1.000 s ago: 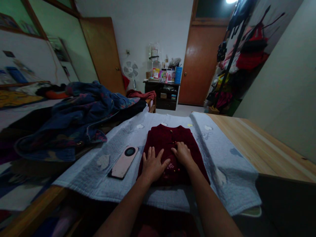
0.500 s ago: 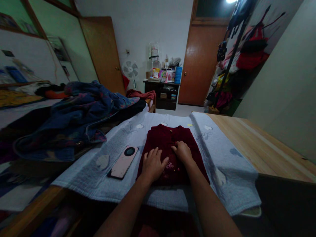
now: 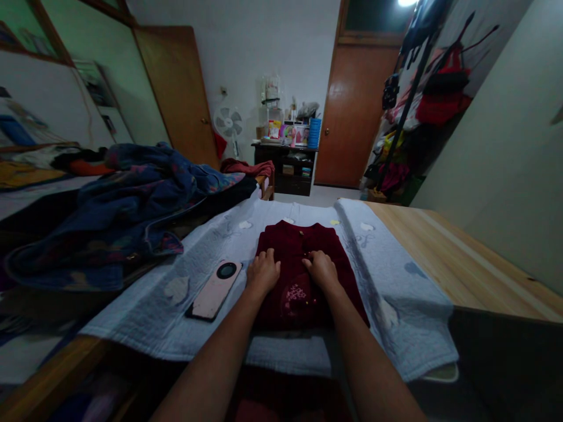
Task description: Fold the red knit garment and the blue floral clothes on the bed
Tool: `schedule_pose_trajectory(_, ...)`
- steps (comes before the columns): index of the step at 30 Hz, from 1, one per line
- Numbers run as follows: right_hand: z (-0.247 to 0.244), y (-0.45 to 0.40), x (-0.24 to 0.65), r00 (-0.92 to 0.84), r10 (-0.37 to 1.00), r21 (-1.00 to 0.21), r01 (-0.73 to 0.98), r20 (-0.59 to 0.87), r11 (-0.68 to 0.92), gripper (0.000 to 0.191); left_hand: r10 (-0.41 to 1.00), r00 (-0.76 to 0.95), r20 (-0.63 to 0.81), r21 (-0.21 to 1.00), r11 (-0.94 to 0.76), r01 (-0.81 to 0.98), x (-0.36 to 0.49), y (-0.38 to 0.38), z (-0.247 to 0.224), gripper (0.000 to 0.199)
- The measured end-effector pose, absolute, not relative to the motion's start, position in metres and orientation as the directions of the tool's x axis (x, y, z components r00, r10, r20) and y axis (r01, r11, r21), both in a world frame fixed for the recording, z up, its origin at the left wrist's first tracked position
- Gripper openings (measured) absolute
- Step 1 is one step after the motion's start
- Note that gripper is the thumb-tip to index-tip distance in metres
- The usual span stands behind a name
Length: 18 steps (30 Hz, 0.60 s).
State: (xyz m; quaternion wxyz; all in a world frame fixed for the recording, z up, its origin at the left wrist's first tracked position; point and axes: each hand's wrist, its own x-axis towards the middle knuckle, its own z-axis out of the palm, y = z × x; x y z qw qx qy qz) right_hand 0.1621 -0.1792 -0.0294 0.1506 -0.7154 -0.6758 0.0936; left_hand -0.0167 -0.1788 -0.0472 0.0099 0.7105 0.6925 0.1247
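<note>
Cannot see the palms of the left hand [image 3: 263,273] and right hand [image 3: 322,271], or the maroon knit top [image 3: 285,240] under them; cannot tell whether either pinches cloth. Cannot follow the left forearm [image 3: 213,357] or right forearm [image 3: 367,357] past the bottom edge. Cannot identify the small bottles [image 3: 293,111] above the black cabinet [image 3: 281,183].

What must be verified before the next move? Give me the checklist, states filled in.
1. Maroon garment laid out, collar end away from the person: ok.
2. Left hand and right hand at the garment: ok.
3. Phone apart from the garment: ok.
4. Pale blue cloth smooth: not ok, ridges run along both sides.
5. Garment's underside free of creases: cannot tell, hidden.
</note>
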Motion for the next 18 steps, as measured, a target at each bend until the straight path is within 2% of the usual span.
schedule_pose_trajectory(4,-0.030,-0.180,0.162,0.076,0.995,-0.342,0.938,0.064,-0.050,0.027,0.984,-0.010,0.177,0.197,-0.026,0.980,-0.018,-0.171,-0.050,0.055)
schedule_pose_trajectory(11,-0.030,-0.181,0.162,0.079,0.994,-0.321,0.946,0.079,-0.050,0.026,0.978,-0.006,0.210,0.163,-0.029,0.986,-0.024,-0.163,-0.061,0.052)
schedule_pose_trajectory(15,-0.033,-0.179,0.162,0.098,0.991,-0.297,0.952,0.091,-0.067,0.025,0.997,-0.062,0.040,0.253,0.049,0.966,-0.029,-0.153,-0.065,0.066)
schedule_pose_trajectory(18,-0.035,-0.179,0.160,0.136,0.982,-0.301,0.949,0.133,-0.091,0.032,0.995,-0.088,-0.056,0.292,0.100,0.951,-0.035,-0.146,-0.062,0.074)
